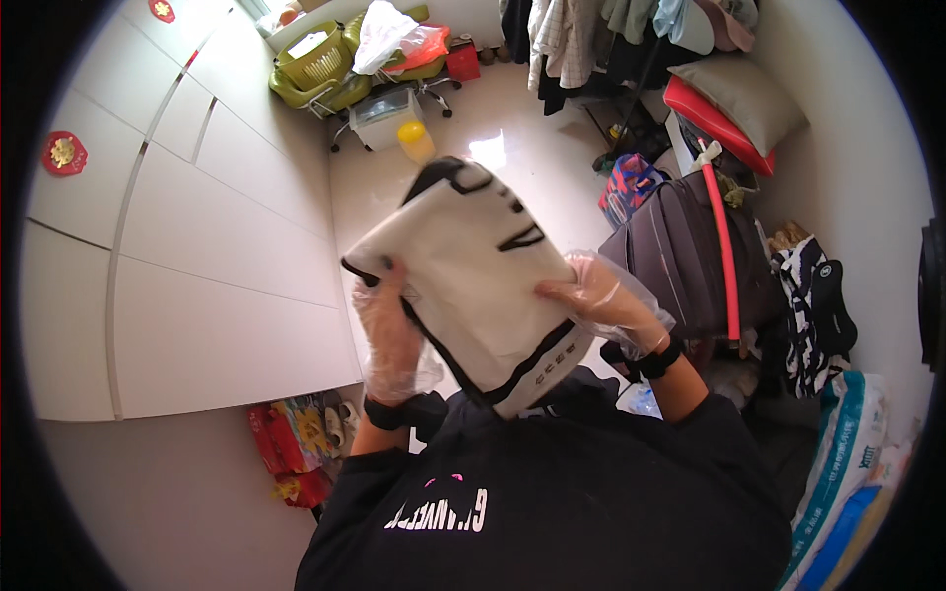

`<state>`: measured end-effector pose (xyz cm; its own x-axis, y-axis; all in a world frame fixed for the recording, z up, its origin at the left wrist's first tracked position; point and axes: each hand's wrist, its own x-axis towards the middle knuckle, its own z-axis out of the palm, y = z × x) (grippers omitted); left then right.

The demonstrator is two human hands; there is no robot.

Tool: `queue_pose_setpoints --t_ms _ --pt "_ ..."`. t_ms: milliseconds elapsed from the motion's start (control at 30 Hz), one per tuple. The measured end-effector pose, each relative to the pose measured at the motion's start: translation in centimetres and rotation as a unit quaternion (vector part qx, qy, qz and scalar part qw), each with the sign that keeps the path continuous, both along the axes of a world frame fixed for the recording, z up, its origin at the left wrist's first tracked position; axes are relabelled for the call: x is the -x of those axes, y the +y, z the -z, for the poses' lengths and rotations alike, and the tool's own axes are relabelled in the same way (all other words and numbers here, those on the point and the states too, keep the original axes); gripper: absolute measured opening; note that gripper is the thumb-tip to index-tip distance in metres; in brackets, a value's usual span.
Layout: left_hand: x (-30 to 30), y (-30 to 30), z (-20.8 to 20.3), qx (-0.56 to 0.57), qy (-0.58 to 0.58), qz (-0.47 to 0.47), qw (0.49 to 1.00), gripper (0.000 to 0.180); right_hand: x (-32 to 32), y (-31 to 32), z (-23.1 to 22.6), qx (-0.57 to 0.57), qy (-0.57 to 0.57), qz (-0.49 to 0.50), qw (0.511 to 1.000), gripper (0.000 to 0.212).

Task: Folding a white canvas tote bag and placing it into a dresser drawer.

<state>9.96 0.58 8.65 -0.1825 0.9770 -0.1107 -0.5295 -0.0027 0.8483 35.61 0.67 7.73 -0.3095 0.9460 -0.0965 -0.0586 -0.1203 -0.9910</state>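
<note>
Here's the white, black-edged cloth (483, 281), held left of the dark suitcase (662, 251): left hand (387, 330) half-closed on the edge farther from it, right hand (603, 294) pinching the nearer edge, thumb on top. Even tension suits floppy fabric; the fingers beneath I can't quite see.

Centre: folded white item (483, 271), matt, cloth-like; gloves (623, 300) of thin, crinkled, glossy clear plastic. Left: smooth cabinet doors (217, 222). Upper centre: glossy floor (562, 148).
</note>
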Motion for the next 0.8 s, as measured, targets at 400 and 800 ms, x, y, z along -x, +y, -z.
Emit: queue_pose_setpoints --t_ms 400,800 --pt "4.6 3.2 5.4 0.086 -0.125 -0.071 0.986 0.036 -2.0 0.9 3.3 0.116 0.108 -0.031 0.987 0.042" --pt "-2.8 4.1 4.2 -0.021 -0.028 -0.260 0.965 0.033 -0.4 3.0 9.4 0.248 0.227 0.134 0.932 0.036"
